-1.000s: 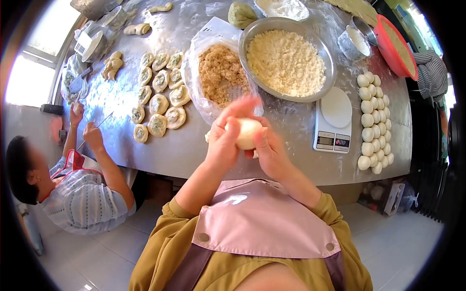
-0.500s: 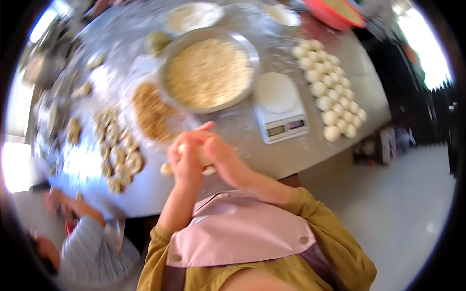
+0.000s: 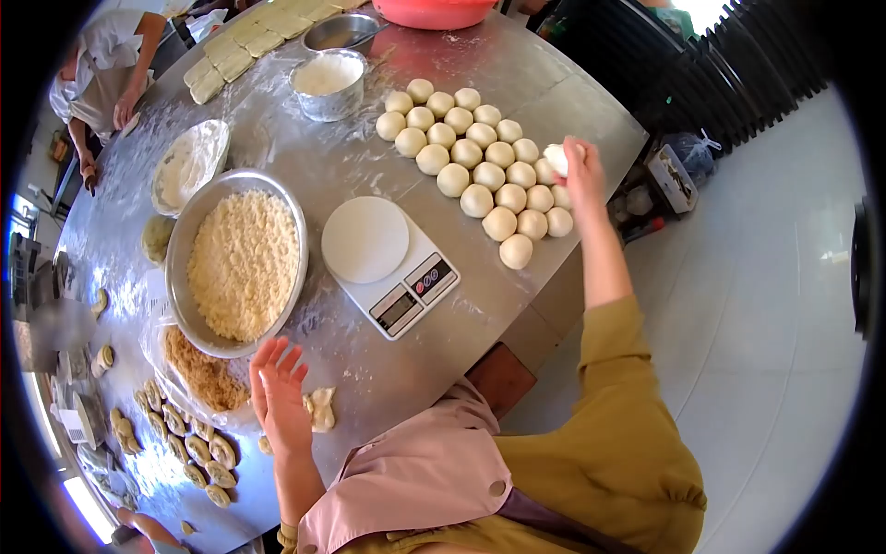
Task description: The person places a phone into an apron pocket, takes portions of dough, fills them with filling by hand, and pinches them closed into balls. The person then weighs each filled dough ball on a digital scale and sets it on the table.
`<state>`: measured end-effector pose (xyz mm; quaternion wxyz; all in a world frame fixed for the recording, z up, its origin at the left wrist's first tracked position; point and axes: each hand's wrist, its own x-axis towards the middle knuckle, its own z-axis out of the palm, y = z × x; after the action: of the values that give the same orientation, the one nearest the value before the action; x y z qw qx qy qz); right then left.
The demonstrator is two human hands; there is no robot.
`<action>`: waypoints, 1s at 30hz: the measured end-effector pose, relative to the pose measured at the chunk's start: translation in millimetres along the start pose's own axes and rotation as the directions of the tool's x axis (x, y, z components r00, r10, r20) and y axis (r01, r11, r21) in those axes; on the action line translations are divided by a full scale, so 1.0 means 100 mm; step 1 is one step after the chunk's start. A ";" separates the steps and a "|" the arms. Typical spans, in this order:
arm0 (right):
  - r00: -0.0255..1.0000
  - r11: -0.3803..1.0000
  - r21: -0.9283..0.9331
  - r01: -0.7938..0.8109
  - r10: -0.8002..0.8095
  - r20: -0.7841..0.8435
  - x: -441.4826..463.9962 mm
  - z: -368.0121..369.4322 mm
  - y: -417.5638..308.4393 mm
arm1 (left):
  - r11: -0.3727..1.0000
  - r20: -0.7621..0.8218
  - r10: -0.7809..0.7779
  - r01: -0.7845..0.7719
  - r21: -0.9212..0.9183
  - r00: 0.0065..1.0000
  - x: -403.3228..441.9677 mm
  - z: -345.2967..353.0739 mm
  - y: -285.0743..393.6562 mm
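My right hand [image 3: 583,175] is stretched out to the far right, its fingers closed on a smooth white dough ball [image 3: 556,159]. That ball is at the right side of a group of round dough balls [image 3: 488,174] laid close together on the steel table [image 3: 498,309]. My left hand [image 3: 281,397] hangs near the table's front edge, fingers apart and holding nothing. Beside it lies a torn lump of dough [image 3: 323,409]. Just left of that hand is a brown crumbly heap [image 3: 203,369] on clear plastic.
A white digital scale [image 3: 366,240] stands mid-table, beside a wide steel bowl [image 3: 175,263] of pale crumbs. Coiled dough pieces [image 3: 197,450] lie front left. Behind are a flour bowl [image 3: 221,152], a small metal bowl [image 3: 330,102] and a red basin [image 3: 434,13]. A co-worker [image 3: 101,69] stands far left.
My hands were together around dough at the front edge; now they are apart. The right has carried a dough ball out to the group, and the left has opened. The view has turned right.
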<state>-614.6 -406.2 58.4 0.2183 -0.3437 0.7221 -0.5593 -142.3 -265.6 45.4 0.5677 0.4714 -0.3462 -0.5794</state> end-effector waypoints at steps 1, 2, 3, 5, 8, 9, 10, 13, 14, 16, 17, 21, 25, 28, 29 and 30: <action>0.999 0.984 -0.174 0.033 -0.032 0.007 0.22 -0.09 0.03 | 1.000 -0.021 -0.007 0.007 0.008 1.000 -0.04 -0.03 0.01; 0.998 0.937 -0.343 0.066 -0.063 0.019 0.42 -0.15 0.07 | 1.000 -0.043 -0.013 0.013 0.016 0.999 -0.07 -0.06 0.01; 0.995 0.860 -0.500 0.099 -0.092 0.038 0.54 -0.16 0.06 | 1.000 -0.057 -0.021 0.022 0.022 0.998 -0.10 -0.09 0.00; 0.992 0.711 -0.692 0.124 -0.100 0.075 0.71 -0.10 0.07 | 0.999 -0.092 -0.035 0.038 0.032 0.995 -0.16 -0.13 -0.02; 0.988 0.549 -0.822 0.150 -0.047 0.149 0.97 0.05 0.21 | 0.994 -0.128 -0.070 0.081 0.078 0.989 -0.23 -0.13 0.03; 0.985 0.514 -0.843 0.158 -0.018 0.174 1.01 0.12 0.21 | 0.990 -0.140 -0.083 0.098 0.099 0.987 -0.25 -0.14 0.05; 0.964 0.471 -0.876 0.100 0.171 0.202 1.03 0.17 0.15 | 0.987 -0.157 -0.095 0.114 0.115 0.983 -0.27 -0.15 0.07; 0.941 0.345 -0.934 0.087 0.279 0.191 1.12 0.32 0.41 | 0.975 -0.152 -0.119 0.145 0.171 0.981 -0.31 -0.22 0.09; 0.925 0.372 -0.926 0.059 0.328 0.191 1.16 0.33 0.45 | 0.974 -0.152 -0.121 0.147 0.172 0.981 -0.33 -0.25 0.09; 0.922 0.390 -0.919 0.053 0.335 0.196 1.16 0.33 0.42 | 0.975 -0.147 -0.124 0.148 0.168 0.981 -0.34 -0.29 0.06; 0.920 0.397 -0.917 0.049 0.339 0.196 1.15 0.32 0.40 | 0.979 -0.161 -0.120 0.144 0.145 0.980 -0.35 -0.30 0.06; 0.990 0.697 -0.706 0.125 -0.130 0.046 0.72 0.32 0.18 | 0.991 -0.230 -0.091 0.111 0.074 0.969 -0.42 -0.40 0.08; 0.970 0.923 -0.298 0.243 -0.228 0.084 -0.10 0.46 -0.08 | 0.997 -0.375 -0.032 0.057 0.055 0.927 -0.55 -0.71 0.04; 0.874 0.907 -0.003 0.422 -0.406 0.267 -1.00 0.95 -0.13 | 0.992 -0.511 0.029 0.038 0.120 0.859 -0.65 -0.92 0.05; 0.837 0.888 0.058 0.456 -0.450 0.312 -1.32 1.08 -0.19 | 0.987 -0.565 0.054 0.042 0.156 0.823 -0.70 -1.00 0.05; 0.783 0.875 0.063 0.481 -0.460 0.419 -1.56 1.16 -0.27 | 0.986 -0.605 0.085 0.020 0.165 0.792 -0.76 -1.11 0.04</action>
<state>-422.5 -370.8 41.1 0.2144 -0.6302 0.5621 -0.4909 -43.2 -176.5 25.3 0.6185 0.6714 -0.1991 -0.3564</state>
